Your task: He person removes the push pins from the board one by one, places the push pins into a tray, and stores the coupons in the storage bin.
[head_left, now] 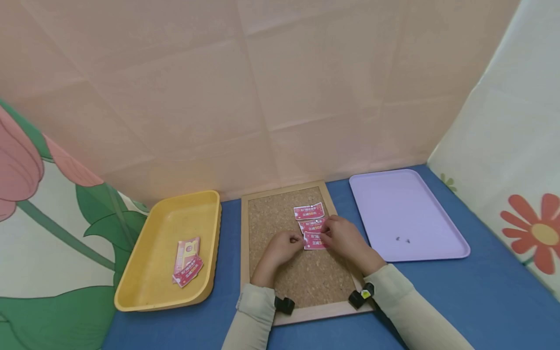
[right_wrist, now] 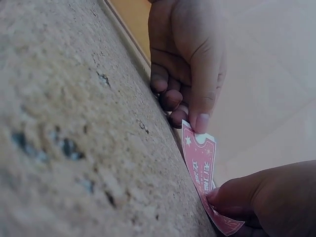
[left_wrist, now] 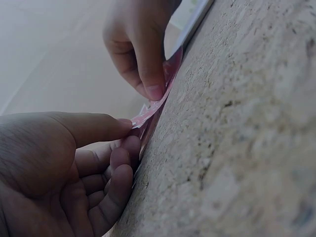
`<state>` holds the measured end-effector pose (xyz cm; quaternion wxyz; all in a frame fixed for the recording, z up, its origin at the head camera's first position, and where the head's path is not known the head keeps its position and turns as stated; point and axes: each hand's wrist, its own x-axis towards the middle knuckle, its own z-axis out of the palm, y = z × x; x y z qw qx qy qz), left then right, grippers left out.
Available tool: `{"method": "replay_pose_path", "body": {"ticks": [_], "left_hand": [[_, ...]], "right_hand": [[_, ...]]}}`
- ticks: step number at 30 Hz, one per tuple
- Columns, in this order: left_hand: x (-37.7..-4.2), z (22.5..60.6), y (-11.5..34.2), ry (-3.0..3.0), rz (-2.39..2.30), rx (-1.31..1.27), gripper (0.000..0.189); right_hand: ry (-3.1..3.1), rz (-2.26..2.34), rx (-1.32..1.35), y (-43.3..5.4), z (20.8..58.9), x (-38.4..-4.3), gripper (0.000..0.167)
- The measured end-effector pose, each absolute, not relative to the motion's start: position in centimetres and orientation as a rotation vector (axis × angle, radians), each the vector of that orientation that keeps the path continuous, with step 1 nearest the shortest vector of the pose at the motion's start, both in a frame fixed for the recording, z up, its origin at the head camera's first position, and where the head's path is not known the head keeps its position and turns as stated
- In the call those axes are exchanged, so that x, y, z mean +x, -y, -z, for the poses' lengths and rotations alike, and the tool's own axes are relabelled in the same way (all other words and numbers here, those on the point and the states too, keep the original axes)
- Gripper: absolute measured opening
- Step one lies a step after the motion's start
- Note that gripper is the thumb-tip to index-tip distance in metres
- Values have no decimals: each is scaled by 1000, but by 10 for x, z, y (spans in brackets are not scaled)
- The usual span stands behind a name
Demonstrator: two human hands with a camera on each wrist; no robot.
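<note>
Pinches the nearest pink coupon [head_left: 312, 241] by opposite ends with the left hand [head_left: 280, 250] and right hand [head_left: 347, 241], over the corkboard [head_left: 302, 284] beside 2 other coupons [head_left: 308, 211], probably to align it.

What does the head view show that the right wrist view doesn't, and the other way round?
Only the head view: the purple tray with two tiny objects on it, and the paper slips lying in the yellow tray.

Only the right wrist view: the curve in the red coupon, and the small white star printed near its notched end.

Both: the cork board, and the person's left grip and right grip at opposite ends of that coupon.
</note>
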<state>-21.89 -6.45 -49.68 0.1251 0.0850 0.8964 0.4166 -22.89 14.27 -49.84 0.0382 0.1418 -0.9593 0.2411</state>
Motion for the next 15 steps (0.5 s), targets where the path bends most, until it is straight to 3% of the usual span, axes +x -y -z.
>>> {"method": "replay_pose_path", "body": {"ticks": [15], "left_hand": [[-219,499,65,-2617,-1221,260,14]], "right_hand": [[2946,-692,387,-140,499,-227,13]]}}
